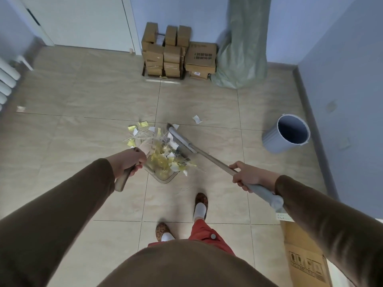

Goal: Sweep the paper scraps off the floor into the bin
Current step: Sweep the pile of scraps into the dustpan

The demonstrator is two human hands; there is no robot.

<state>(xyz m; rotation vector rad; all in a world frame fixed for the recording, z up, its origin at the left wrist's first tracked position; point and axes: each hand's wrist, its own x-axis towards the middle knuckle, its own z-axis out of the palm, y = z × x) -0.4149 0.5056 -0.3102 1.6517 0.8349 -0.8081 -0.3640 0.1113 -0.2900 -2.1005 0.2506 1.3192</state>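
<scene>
A heap of yellow and white paper scraps [159,152] lies on the tiled floor in front of me, partly inside a clear dustpan [164,178]. My left hand [130,161] grips the dustpan's upright handle. My right hand [247,176] is closed around the broom handle, and the grey broom head [179,139] rests against the right side of the heap. One white scrap [196,119] lies apart, beyond the broom. The grey bin [288,133] stands open and tilted at the right, near the wall.
Stacked cardboard boxes [176,52] and a green sack [240,52] stand against the far wall. A radiator [6,79] is at the left. A flat cardboard box [304,257] lies by my right arm. My slippered feet [200,206] stand just behind the dustpan.
</scene>
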